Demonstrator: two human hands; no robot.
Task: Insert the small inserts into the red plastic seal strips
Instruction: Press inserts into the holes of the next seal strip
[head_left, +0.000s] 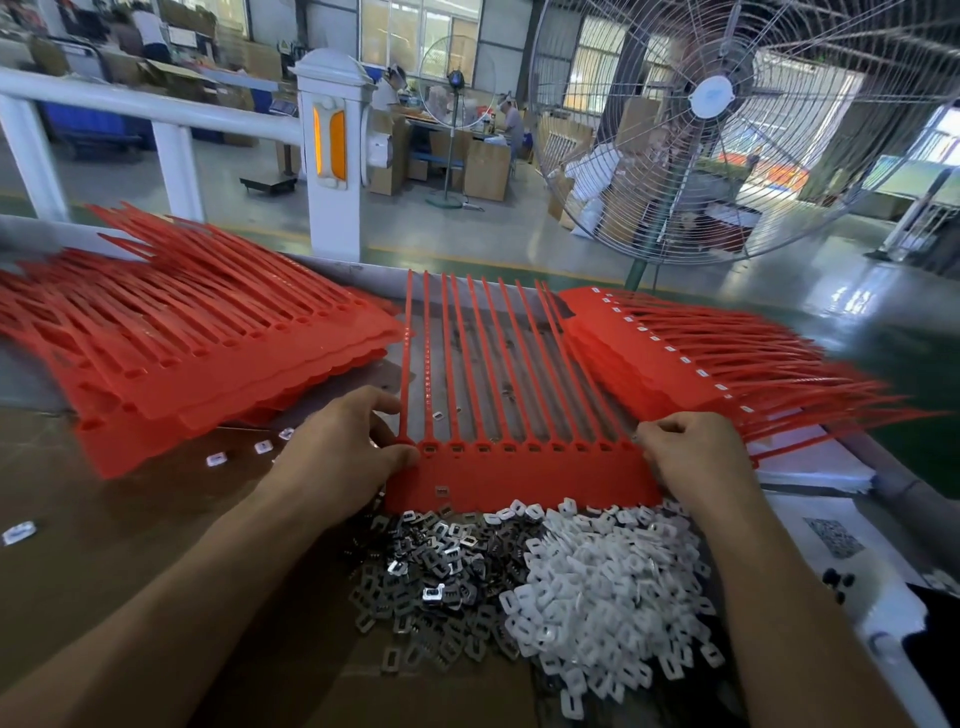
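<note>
A red seal strip sheet (519, 467) lies flat in front of me, its long tails pointing away. My left hand (343, 457) pinches its left end, thumb on top of the flat band. My right hand (691, 457) grips the right end with curled fingers. The sheet's row of sockets looks empty. Just below it lie a pile of dark metal inserts (436, 566) and a pile of white plastic inserts (602, 592). One small insert (441, 490) rests on the red band.
A stack of red sheets (197, 343) lies at the left. Another stack with white inserts fitted (691, 358) sits at the right. Loose white inserts (262, 447) are scattered on the brown table. A big floor fan (717, 98) stands behind the table's far edge.
</note>
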